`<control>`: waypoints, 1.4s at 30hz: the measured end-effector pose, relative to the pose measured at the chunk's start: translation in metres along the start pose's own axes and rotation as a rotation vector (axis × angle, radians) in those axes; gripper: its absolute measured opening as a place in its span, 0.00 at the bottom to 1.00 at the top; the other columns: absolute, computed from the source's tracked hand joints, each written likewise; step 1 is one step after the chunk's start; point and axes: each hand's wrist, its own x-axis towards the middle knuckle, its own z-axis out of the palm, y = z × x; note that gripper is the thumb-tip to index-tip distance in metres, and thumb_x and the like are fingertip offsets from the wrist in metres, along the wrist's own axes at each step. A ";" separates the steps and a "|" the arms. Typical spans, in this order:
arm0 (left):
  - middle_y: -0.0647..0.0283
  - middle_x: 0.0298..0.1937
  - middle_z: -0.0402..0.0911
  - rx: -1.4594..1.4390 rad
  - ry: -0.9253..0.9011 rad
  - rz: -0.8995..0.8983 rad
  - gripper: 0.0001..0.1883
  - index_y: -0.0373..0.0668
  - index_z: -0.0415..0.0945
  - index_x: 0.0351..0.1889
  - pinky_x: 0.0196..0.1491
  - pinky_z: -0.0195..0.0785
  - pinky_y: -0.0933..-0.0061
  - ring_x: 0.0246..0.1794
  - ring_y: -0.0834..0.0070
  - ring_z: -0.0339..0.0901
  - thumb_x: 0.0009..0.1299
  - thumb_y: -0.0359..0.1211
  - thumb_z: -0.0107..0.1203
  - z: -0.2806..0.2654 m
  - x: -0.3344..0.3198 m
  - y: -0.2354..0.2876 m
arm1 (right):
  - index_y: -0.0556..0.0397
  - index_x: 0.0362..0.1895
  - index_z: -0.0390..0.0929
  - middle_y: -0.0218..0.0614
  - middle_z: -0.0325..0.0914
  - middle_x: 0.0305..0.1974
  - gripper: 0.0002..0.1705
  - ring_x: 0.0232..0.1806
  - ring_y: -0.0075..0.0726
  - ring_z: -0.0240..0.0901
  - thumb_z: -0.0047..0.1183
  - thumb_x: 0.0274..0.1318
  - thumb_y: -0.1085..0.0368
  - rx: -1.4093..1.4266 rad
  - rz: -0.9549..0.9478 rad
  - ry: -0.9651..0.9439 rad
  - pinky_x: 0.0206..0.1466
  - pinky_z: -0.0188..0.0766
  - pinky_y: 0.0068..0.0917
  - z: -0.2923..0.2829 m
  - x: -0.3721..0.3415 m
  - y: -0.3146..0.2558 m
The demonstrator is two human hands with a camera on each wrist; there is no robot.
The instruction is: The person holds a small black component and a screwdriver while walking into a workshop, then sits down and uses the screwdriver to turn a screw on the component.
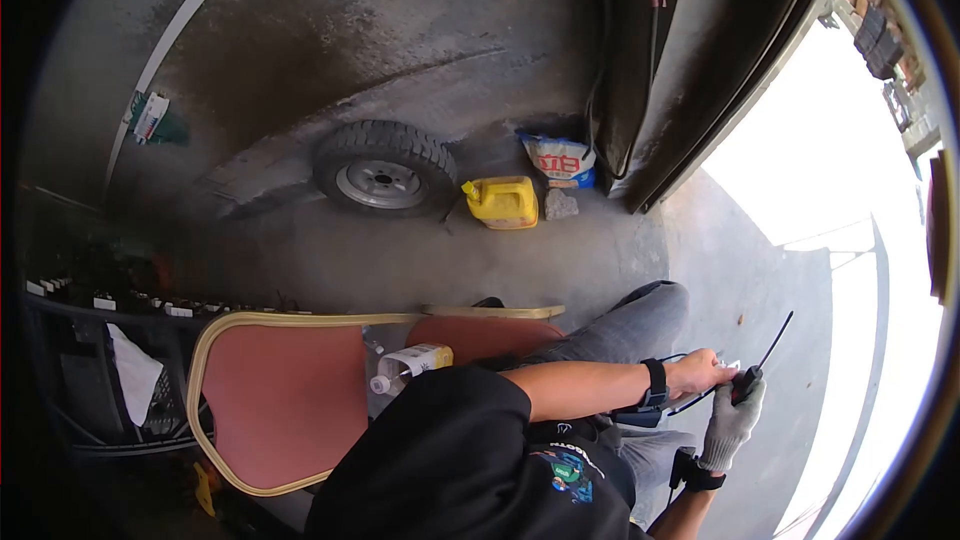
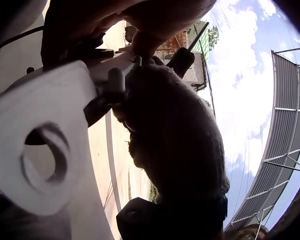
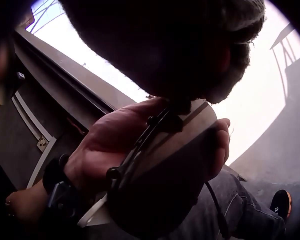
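My bare left hand [image 1: 697,372] holds a rounded, flat-faced part [image 3: 160,192], its face half in sunlight and half in shadow. Small screw-like posts line one edge of it, and a thin cable [image 3: 217,210] hangs below. A white tab with a round hole [image 2: 50,105] sticks out close to the left wrist camera. The gloved right hand [image 1: 733,428] grips a screwdriver [image 1: 777,340] by its dark handle, the long shaft pointing away from the part. Glove fingertips are right at the part's edge, dark in shadow in the right wrist view.
A red-padded chair [image 1: 285,400] stands beside the person, with a clear bottle [image 1: 408,368] lying near it. Farther off are a wheel with tyre [image 1: 383,175], a yellow jug [image 1: 505,203] and a printed bag [image 1: 560,160] along the wall. Bright sunlit ground [image 1: 850,340] lies past the hands.
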 end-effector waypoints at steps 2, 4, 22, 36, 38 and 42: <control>0.60 0.42 0.82 -0.037 0.000 0.018 0.24 0.34 0.78 0.49 0.47 0.69 0.71 0.43 0.76 0.76 0.75 0.50 0.60 -0.013 -0.010 0.013 | 0.56 0.45 0.74 0.26 0.74 0.34 0.11 0.34 0.20 0.67 0.55 0.60 0.78 -0.080 -0.076 0.010 0.42 0.70 0.21 0.007 0.005 -0.010; 0.59 0.42 0.82 -0.003 0.032 0.018 0.25 0.34 0.78 0.49 0.47 0.70 0.70 0.44 0.76 0.76 0.75 0.50 0.60 -0.021 -0.013 0.016 | 0.57 0.47 0.74 0.26 0.74 0.34 0.11 0.35 0.20 0.68 0.55 0.60 0.78 -0.111 -0.099 -0.026 0.42 0.70 0.21 0.012 0.008 -0.023; 0.51 0.45 0.83 0.039 0.028 0.180 0.25 0.30 0.75 0.51 0.50 0.71 0.66 0.46 0.70 0.79 0.77 0.48 0.58 -0.018 -0.044 0.004 | 0.56 0.43 0.76 0.26 0.71 0.25 0.08 0.23 0.18 0.63 0.54 0.63 0.66 0.013 0.060 -0.039 0.26 0.61 0.19 0.015 -0.027 -0.043; 0.60 0.43 0.82 -0.001 -0.167 0.098 0.25 0.32 0.77 0.50 0.47 0.70 0.71 0.43 0.77 0.75 0.76 0.49 0.59 -0.001 -0.036 -0.019 | 0.59 0.51 0.73 0.29 0.78 0.41 0.10 0.42 0.22 0.71 0.53 0.66 0.76 0.123 0.050 0.158 0.51 0.73 0.25 0.007 -0.071 -0.032; 0.60 0.42 0.82 0.095 -0.179 0.053 0.25 0.32 0.77 0.50 0.46 0.70 0.72 0.43 0.77 0.75 0.76 0.49 0.59 0.000 -0.040 -0.018 | 0.58 0.50 0.74 0.28 0.78 0.39 0.10 0.41 0.21 0.71 0.54 0.66 0.75 0.005 0.038 0.107 0.49 0.72 0.23 -0.001 -0.074 -0.028; 0.59 0.42 0.82 0.146 -0.219 0.007 0.25 0.31 0.78 0.50 0.46 0.70 0.72 0.43 0.77 0.75 0.76 0.49 0.60 0.006 -0.045 -0.021 | 0.56 0.46 0.74 0.26 0.76 0.37 0.08 0.38 0.19 0.69 0.54 0.64 0.75 -0.158 0.024 0.096 0.45 0.70 0.21 -0.011 -0.085 -0.022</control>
